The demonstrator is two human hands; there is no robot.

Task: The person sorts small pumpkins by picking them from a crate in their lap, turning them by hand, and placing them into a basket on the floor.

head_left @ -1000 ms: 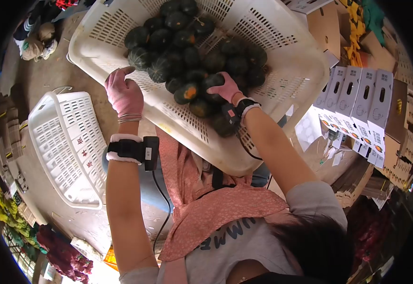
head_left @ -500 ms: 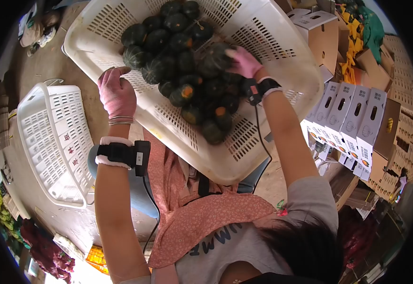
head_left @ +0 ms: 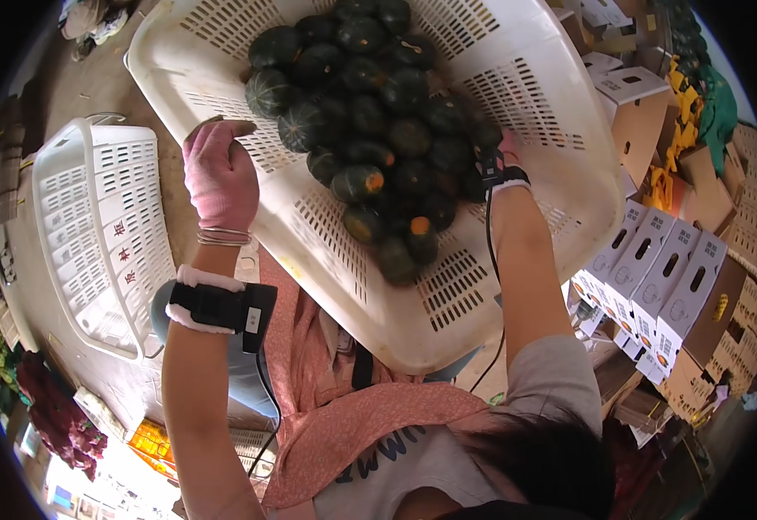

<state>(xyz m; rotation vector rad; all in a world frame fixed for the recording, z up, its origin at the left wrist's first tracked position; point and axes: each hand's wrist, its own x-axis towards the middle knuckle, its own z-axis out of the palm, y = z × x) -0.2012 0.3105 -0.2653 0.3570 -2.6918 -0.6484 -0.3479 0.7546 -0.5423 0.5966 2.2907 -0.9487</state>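
A big white plastic crate lies before me, with many small dark green pumpkins heaped in it, a few with orange patches. At its left rim is my left hand in a pink glove, the fingers bent over the edge and closed on it. My right hand, also gloved in pink, is inside the crate at the right side of the heap. It is next to a dark pumpkin; its fingers are mostly hidden, so its grip does not show.
Another white crate with red lettering stands on the floor to the left. At right are printed white cartons, brown cardboard boxes and a green net bag. A dark red net bag lies lower left.
My right hand has moved from on top of a pumpkin in the heap to the heap's right edge, lower among the pumpkins. My left hand stays at the rim. The view has shifted slightly.
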